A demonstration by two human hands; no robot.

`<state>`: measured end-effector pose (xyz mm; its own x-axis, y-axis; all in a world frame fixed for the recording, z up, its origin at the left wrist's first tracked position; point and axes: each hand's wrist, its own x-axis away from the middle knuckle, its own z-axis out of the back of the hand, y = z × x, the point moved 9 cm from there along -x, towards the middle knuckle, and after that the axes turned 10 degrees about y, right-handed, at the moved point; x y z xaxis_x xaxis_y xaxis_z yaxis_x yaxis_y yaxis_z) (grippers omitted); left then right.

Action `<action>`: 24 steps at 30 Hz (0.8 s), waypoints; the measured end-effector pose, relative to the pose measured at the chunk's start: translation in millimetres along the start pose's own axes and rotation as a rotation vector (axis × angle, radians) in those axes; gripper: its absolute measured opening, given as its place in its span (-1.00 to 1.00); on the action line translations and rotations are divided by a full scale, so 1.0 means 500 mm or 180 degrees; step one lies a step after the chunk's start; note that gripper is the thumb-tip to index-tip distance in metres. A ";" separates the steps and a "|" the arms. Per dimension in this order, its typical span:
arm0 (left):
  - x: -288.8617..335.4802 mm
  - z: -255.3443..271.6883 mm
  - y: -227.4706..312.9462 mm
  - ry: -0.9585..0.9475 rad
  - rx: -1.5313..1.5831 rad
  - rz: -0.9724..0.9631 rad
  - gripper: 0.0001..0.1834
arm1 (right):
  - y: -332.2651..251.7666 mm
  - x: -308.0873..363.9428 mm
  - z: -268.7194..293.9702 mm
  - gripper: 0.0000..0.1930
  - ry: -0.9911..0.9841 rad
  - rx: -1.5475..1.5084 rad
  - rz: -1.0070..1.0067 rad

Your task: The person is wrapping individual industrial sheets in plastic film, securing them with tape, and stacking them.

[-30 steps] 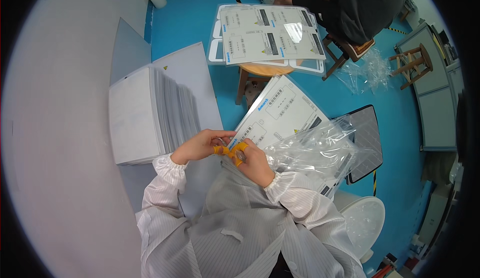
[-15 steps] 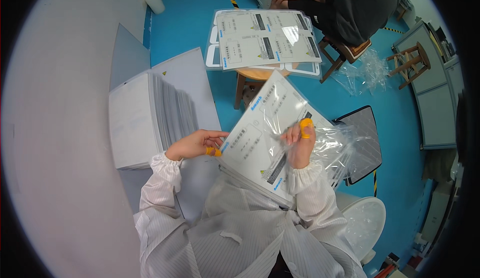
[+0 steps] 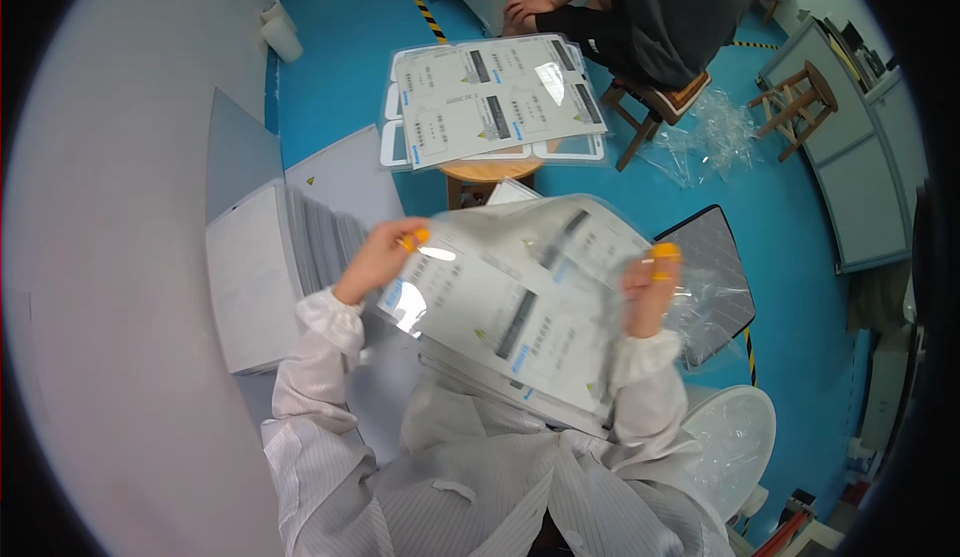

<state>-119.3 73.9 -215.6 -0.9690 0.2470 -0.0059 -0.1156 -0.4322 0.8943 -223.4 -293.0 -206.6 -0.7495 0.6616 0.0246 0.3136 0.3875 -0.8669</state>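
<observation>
My left hand (image 3: 382,257) pinches the left edge of a printed plastic sheet (image 3: 480,302), with an orange finger cot on one finger. At the sheet's right edge is my right hand (image 3: 650,295), also wearing an orange cot; its fingers are blurred but look closed on that edge. The sheet is white and glossy with blue, black and green print, and it bows upward along its far side. Beneath it, over my lap, lies a stack of similar sheets (image 3: 470,375), mostly covered.
Ahead, more printed sheets (image 3: 500,97) lie on a round wooden stool (image 3: 490,170). A tall stack of white sheets (image 3: 250,277) stands at left. Crumpled clear film (image 3: 705,302) lies over a grey quilted pad (image 3: 715,247) at right, near a white bin (image 3: 765,422). Another person (image 3: 680,17) sits beyond.
The top sheet has come up off the stack and bends between my hands. My left hand has risen onto its edge, and my right hand has moved right. The whole view has shifted slightly.
</observation>
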 end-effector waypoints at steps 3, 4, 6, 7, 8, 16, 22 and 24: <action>-0.083 0.102 -0.080 0.0328 0.0883 0.0616 -0.72 | -0.198 -0.129 0.217 -0.72 0.0910 -0.0379 0.0477; -0.108 0.138 -0.109 0.0557 0.1095 0.0741 -0.71 | -0.271 -0.150 0.297 -0.68 0.1191 -0.0443 0.0614; -0.159 0.164 -0.146 0.0784 0.1319 0.0858 -0.70 | -0.384 -0.185 0.487 -0.64 0.1177 -0.1250 0.0776; -0.177 0.176 -0.162 0.1076 0.1297 0.0793 -0.69 | -0.439 -0.167 0.544 -0.63 0.1588 -0.1559 0.1013; -0.203 0.182 -0.163 0.1316 0.1293 0.0715 -0.68 | -0.501 -0.141 0.587 -0.64 0.1474 -0.1358 0.1272; -0.395 0.088 -0.144 0.1842 0.2092 0.0821 -0.73 | -0.553 0.002 0.659 -0.74 0.1677 -0.1041 0.1791; -0.438 0.118 -0.162 0.2134 0.0187 0.0568 -0.65 | -0.535 0.042 0.668 -0.76 0.1448 -0.1157 0.1656; -0.414 0.116 -0.145 0.2374 -0.0332 0.0422 -0.67 | -0.537 0.052 0.653 -0.76 0.1490 -0.1149 0.1694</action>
<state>102.5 104.4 -253.1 -0.8627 -0.4476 -0.2351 0.0277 -0.5062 0.8619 -517.4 -589.0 -135.8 -0.1482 0.9864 -0.0714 0.7904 0.0747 -0.6080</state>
